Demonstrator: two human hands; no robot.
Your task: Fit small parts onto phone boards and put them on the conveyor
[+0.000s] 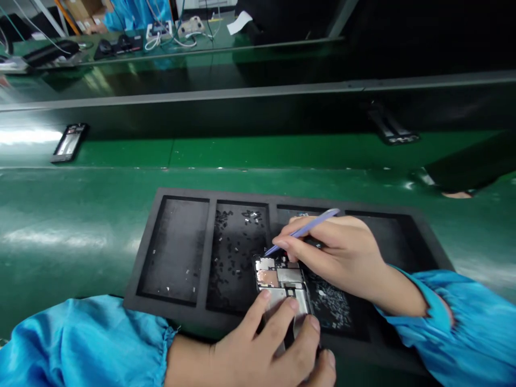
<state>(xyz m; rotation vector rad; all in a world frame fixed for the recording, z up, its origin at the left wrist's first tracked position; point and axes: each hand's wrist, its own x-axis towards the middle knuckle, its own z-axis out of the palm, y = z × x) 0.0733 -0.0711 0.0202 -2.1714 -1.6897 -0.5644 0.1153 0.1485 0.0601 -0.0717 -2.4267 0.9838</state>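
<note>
Right hand (342, 255) pinches purple tweezers (307, 229); left hand (274, 349) holds the phone (279, 280).

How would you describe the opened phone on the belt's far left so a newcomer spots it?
Find the green belt beyond the black tray. At its far left lies an opened phone, slanted, silvery insides up. Unlike the phone on the tray, no hand touches it.

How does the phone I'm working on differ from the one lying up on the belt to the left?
The opened phone sits over the black tray, held by the left hand, with the purple tool in the right hand at its upper end. The belt phone lies alone on the green belt, untouched. The opened phone points straight away, while the belt phone lies slanted. Both appear backless, with innards showing.
</note>
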